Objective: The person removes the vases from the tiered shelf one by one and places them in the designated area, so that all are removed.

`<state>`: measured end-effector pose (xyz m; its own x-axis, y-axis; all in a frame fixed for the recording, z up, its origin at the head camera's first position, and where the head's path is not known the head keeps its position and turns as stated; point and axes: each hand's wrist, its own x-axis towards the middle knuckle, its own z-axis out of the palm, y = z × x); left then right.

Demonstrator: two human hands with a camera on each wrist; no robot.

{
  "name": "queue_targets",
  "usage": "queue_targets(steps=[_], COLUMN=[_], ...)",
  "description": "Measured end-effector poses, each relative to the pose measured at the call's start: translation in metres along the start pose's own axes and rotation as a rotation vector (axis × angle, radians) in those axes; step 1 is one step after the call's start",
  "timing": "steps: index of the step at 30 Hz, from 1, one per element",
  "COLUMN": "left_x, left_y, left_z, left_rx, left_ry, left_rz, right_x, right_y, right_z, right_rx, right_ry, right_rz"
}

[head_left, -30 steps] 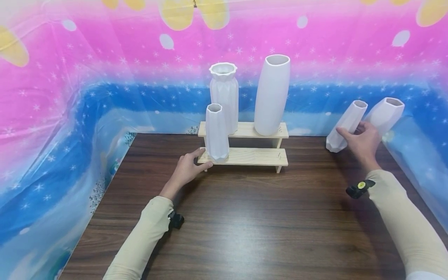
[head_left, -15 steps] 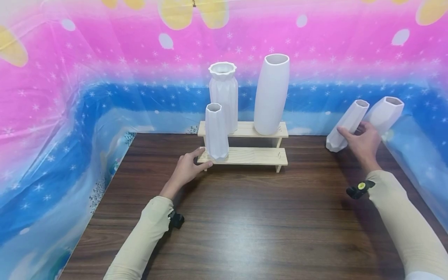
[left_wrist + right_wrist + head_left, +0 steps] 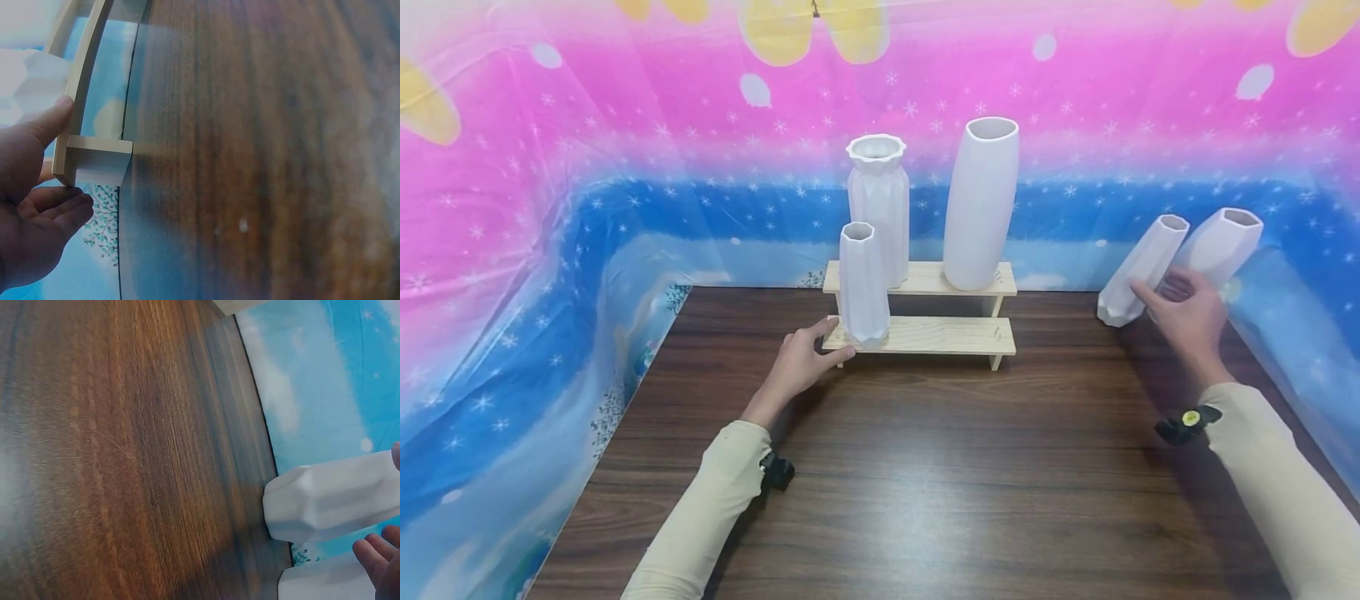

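Observation:
My left hand [image 3: 797, 360] grips the left end of the lower shelf of a two-tier wooden stand [image 3: 943, 335]. In the left wrist view its thumb lies against the plank [image 3: 80, 94], with the fingers curled by the end. A small white faceted vase [image 3: 863, 287] stands on that shelf beside the hand. At the right, my right hand [image 3: 1193, 317] is around a slim white vase [image 3: 1144, 271], which stands on the table. In the right wrist view the fingers [image 3: 374, 555] are apart from this vase. A wider white vase [image 3: 1223, 246] stands just behind the hand.
On the upper shelf stand a white vase with a scalloped rim [image 3: 880, 217] and a tall smooth white vase [image 3: 982, 204]. The dark wooden table [image 3: 910, 467] reaches back to a pink and blue cloth [image 3: 737, 192].
My right hand has loosened from the slim vase and shifted slightly right and toward me. That vase stays in place. The left hand has not moved.

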<state>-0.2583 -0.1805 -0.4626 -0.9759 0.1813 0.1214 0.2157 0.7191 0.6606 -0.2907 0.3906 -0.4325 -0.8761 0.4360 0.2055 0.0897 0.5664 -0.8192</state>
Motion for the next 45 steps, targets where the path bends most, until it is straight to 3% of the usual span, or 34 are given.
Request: queue_targets(steps=[9, 22, 32, 45], left_x=[0.000, 0.001, 0.000, -0.001], left_y=[0.001, 0.000, 0.000, 0.001], left_z=[0.000, 0.000, 0.000, 0.000], left_rx=[0.002, -0.010, 0.000, -0.006], left_ry=[-0.001, -0.001, -0.002, -0.007], left_rz=[-0.001, -0.003, -0.003, -0.008], right_x=[-0.016, -0.046, -0.065, -0.085], right_y=[-0.012, -0.047, -0.079, -0.122], right_z=[-0.013, -0.011, 0.002, 0.033], right_rx=[-0.019, -0.007, 0.022, 0.098], right_ry=[-0.008, -0.057, -0.110, -0.181], right_rz=[-0.010, -0.156, -0.312, -0.432])
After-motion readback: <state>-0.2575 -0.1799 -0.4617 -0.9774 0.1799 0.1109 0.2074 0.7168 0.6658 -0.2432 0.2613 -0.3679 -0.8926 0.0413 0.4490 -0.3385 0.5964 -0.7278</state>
